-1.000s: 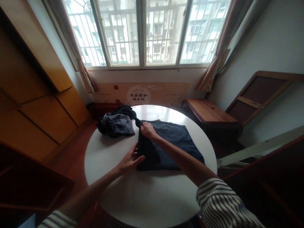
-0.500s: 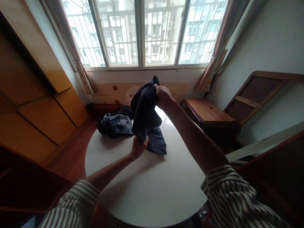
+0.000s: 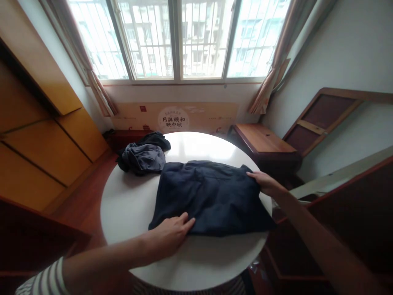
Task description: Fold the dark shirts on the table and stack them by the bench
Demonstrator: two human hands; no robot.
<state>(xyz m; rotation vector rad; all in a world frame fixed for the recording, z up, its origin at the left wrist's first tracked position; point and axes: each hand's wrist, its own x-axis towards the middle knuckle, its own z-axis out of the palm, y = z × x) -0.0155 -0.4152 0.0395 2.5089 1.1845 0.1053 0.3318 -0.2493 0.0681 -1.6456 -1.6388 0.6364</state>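
Note:
A dark navy garment lies spread across the white round table; I cannot tell what kind of clothing it is. My left hand rests on its near edge, left of the middle, with the fingers stretched out over the cloth. At the far right corner, my right hand pinches the fabric between fingertips and thumb. Beyond the garment to the left sits a crumpled grey and black heap of clothes, close to the garment's far left corner.
The white round table stands below a barred window. A wooden side table is behind it on the right, near a wood-framed panel. Yellow-brown cabinets line the left wall. A printed banner stretches beneath the window.
The garment was held bunched above the table between both hands; now it lies spread out flat. My right hand moved right and down, while my left came nearer and its fingers loosened.

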